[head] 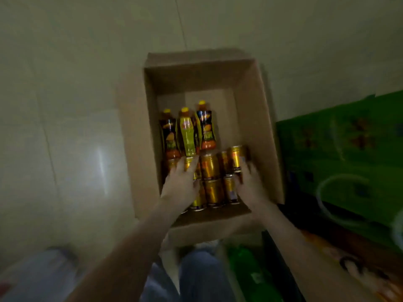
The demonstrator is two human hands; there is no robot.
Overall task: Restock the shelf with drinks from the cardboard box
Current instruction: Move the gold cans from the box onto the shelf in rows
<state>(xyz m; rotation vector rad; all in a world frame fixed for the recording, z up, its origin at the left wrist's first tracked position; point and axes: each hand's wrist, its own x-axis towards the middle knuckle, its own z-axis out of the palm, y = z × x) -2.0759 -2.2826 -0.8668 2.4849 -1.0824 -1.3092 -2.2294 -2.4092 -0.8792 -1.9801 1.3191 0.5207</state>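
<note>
Looking straight down into the cardboard box (257,118) on the floor (65,105), open at the top. The drinks sit at its 6 o'clock end, nearest my knees. There's a block of gold cans (210,168) lying on their sides, and at 12 o'clock of them three yellow-capped bottles (187,136) are side by side. No shelf in sight from here.

My left grip (181,184) is on the 9 o'clock side of the cans, fingers laid out fairly straight across the tops, touching and not clasping anything. My right grip (250,186) is against the 3 o'clock side of the block. It's blurred, so I can't tell whether it has closed round a can or only rests there.

I judge these cans full, so heavy for their size. They're rigid, smooth and ready to roll, and a loose stack could slide apart. Better to squeeze the block from both flanks, or wrap one can round its middle. The bottles look softer, so I'd hold them at the waist, not the cap. A green carton (340,153) sits at 3 o'clock.
</note>
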